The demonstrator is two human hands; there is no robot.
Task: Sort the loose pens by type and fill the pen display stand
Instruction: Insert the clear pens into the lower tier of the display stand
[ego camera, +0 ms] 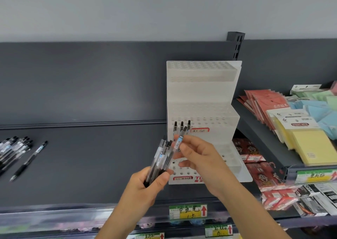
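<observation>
My left hand (145, 182) comes up from the lower edge of the view. Its fingers and thumb are wrapped around the lower ends of a bundle of clear-barrelled black gel pens (161, 159), whose tops fan upward and to the right. My right hand (197, 154) reaches in from the lower right, wrist bent. Thumb and forefinger pinch one clear pen with a black cap and a blue-and-white label (179, 139), tilted with its cap towards the stand.

Both hands are in front of the white perforated stepped pen display stand (200, 91), which stands near the right end of the dark grey metal shelf (91, 165), against its back panel. They hide much of its lower steps, and its red lettering at the front is half covered. I cannot count the pens in the bundle, since they overlap and blur.

Three black-capped pens (182, 126) stand upright in holes at the left end of a middle step, just above the pinched pen. At the shelf's left edge lies a heap of loose black-and-clear pens (13, 147), cut off by the frame, so I cannot count it. One single black pen (30, 159) lies just beside it.

To the right, a sloped rack holds stacks of yellow sticky notes (313, 147) and red packets (259, 100). A yellow-and-green price tag (187, 211) sits on the shelf's front edge, its writing too blurred to read.
</observation>
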